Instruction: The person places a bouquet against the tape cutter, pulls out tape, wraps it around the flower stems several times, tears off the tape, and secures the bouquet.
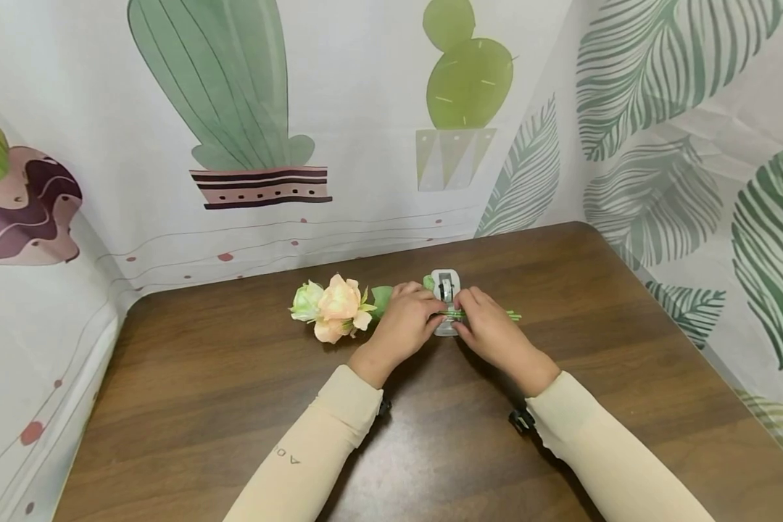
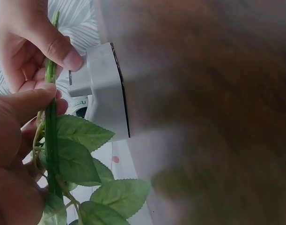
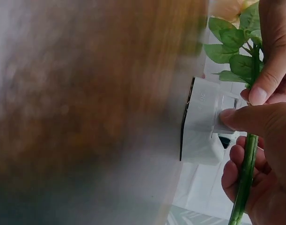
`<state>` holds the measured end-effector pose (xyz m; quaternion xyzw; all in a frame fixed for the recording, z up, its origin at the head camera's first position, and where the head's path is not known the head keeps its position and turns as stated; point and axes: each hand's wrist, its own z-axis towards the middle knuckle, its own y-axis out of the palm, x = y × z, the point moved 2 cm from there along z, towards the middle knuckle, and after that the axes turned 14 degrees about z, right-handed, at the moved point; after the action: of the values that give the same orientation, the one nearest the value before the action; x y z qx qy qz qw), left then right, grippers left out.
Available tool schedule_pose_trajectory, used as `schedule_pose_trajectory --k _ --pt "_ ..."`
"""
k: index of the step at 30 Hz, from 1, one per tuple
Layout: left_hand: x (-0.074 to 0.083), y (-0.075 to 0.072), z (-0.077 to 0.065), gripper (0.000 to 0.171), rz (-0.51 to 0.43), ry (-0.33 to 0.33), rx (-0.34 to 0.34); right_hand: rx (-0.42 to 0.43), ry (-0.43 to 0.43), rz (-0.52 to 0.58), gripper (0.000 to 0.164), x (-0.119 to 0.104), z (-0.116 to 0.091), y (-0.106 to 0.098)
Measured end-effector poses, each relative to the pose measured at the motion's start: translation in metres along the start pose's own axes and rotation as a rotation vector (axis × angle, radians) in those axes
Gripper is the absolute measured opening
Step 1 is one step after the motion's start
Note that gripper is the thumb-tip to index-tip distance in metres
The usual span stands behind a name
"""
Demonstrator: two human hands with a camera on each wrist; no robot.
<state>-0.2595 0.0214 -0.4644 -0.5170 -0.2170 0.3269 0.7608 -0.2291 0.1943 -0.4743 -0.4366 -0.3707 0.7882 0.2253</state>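
Observation:
A bunch of artificial roses [image 1: 339, 299], peach and pale green, lies across the table with its blooms to the left. My left hand [image 1: 399, 322] pinches its green stems [image 2: 51, 126] between thumb and fingers, just below the leaves [image 2: 77, 161]. Directly in front of both hands stands a grey tape dispenser [image 1: 446, 275] holding a roll of tape. The stems cross over its near end. My right hand [image 1: 496, 333] has its fingers curled around the lower stems [image 3: 245, 180], while its thumb touches the dispenser body [image 3: 201, 110]. Both hands' fingertips almost meet over the dispenser.
The brown wooden table [image 1: 248, 406] has a back edge close behind the flowers and dispenser. Behind and beside it hangs a white cloth [image 1: 365, 145] printed with cacti and leaves. Dark straps [image 1: 522, 419] sit at the cream sleeves [image 1: 600, 428].

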Motion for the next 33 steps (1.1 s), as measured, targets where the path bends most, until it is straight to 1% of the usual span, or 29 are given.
schedule_pose_trajectory --k 6,11,16,20,23,28,31,33 --pt "0.0021 -0.0019 -0.0023 0.010 0.021 0.012 0.052 0.022 -0.016 -0.019 0.030 0.0000 -0.0001 0.0010" --pt "0.0030 -0.0038 -0.0034 0.010 0.056 0.002 0.069 0.038 -0.033 0.013 0.030 0.0008 0.0011 0.0009" --pt "0.0033 -0.0031 -0.0041 0.009 0.077 -0.003 0.076 0.056 0.008 0.058 0.027 -0.0017 0.0016 -0.0012" --pt "0.0028 -0.0026 -0.0044 0.008 0.066 -0.005 0.070 0.039 0.050 0.117 0.024 -0.0041 0.0021 -0.0040" --pt "0.0028 -0.0036 -0.0042 0.006 0.057 -0.011 0.059 0.030 0.076 0.177 0.019 -0.0047 0.0030 -0.0058" --pt "0.0030 -0.0049 -0.0027 0.005 0.065 -0.028 0.028 0.055 0.094 0.255 0.015 -0.0042 0.0034 -0.0067" --pt "0.0028 -0.0048 -0.0011 0.006 0.072 -0.034 0.015 0.072 0.086 0.241 0.017 -0.0038 0.0034 -0.0053" --pt "0.0030 -0.0052 -0.0004 0.006 0.066 -0.034 0.012 0.082 0.063 0.205 0.019 -0.0040 0.0037 -0.0043"
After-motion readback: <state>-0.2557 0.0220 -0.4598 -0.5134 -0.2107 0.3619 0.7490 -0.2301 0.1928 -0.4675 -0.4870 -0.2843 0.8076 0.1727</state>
